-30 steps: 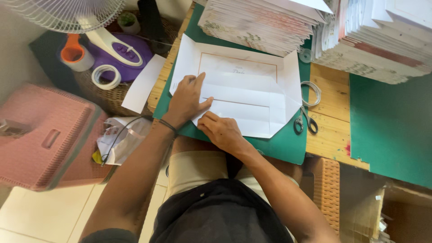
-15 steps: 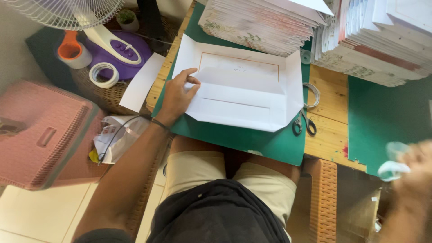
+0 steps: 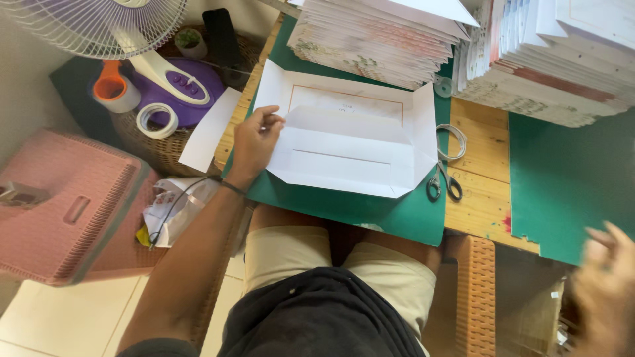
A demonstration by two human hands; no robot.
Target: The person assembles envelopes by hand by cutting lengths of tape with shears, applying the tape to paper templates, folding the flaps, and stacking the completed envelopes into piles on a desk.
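White folded paper sheet [image 3: 347, 142] lay flat on the green cutting mat [image 3: 370, 211], flaps creased in at both ends and along the near edge, a thin red frame line showing on its far panel. Left hand [image 3: 254, 139] sat on the sheet's left flap, fingers curled and pinching the edge of the paper, wrist off the mat. Right hand [image 3: 605, 284] was well apart, low at the right edge, off the table; too blurred, cannot tell whether open or closed or holding anything.

Scissors [image 3: 443, 185] lay just right of the sheet, half on the mat, half on the wooden table [image 3: 479, 172], next to a coil of white cord [image 3: 453, 140]. Far side: two tall stacks of printed paper [image 3: 377, 43], touching the sheet's far edge. Second green mat [image 3: 569, 178] to the right.

Left of the table: loose white paper strip [image 3: 208, 129], tape rolls [image 3: 157, 119], fan [image 3: 99, 20] with purple base, pink plastic crate [image 3: 63, 205] on the floor.
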